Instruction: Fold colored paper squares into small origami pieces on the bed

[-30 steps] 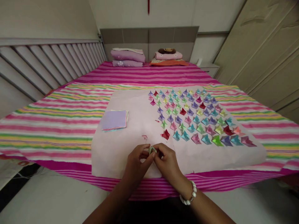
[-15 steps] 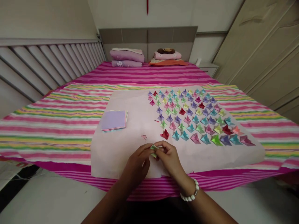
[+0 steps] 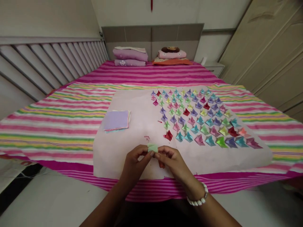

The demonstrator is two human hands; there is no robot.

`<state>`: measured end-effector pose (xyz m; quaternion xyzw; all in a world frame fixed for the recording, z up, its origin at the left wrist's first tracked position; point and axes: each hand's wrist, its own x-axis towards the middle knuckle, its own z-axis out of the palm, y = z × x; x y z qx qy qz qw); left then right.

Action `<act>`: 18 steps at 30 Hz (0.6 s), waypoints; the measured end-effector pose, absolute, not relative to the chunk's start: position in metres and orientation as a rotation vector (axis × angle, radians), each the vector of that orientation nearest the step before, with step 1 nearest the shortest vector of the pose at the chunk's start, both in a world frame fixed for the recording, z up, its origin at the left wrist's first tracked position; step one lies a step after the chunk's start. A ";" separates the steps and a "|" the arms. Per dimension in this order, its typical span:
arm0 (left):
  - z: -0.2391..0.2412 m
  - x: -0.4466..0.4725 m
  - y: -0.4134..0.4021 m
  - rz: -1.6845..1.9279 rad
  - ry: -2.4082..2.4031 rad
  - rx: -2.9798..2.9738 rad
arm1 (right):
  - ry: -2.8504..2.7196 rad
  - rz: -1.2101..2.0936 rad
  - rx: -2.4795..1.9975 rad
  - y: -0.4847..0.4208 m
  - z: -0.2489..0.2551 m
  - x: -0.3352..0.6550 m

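A small pale green piece of folded paper [image 3: 152,148] is pinched between my two hands above the near part of a large pale sheet [image 3: 118,157]. My left hand [image 3: 136,160] grips its left side and lower edge, thumb in front. On the other side, my right hand [image 3: 170,159] closes thumb and fingers on the right edge; a white bead bracelet circles that wrist. Rows of folded paper shapes [image 3: 186,112] in many colours cover the sheet's right part. To the left lies a stack of square paper [image 3: 116,120], lilac on top.
Small reddish paper scraps [image 3: 147,138] lie beyond my hands. The sheet rests on a bed with a striped cover [image 3: 59,126]. Folded bedding [image 3: 130,56] is piled by the headboard [image 3: 174,33]. A railing [image 3: 59,60] runs along the left, a wardrobe [image 3: 267,47] on the right.
The green paper now shows a flat face upright between my fingertips, where before it was tilted and mostly covered. My hands have spread slightly apart. The view has shifted a little.
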<state>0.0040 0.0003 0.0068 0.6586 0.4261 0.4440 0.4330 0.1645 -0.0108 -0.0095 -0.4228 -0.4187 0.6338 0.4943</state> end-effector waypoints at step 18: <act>0.011 0.015 0.001 1.048 1.048 1.172 | -1.088 1.516 -1.015 -0.016 -0.005 0.155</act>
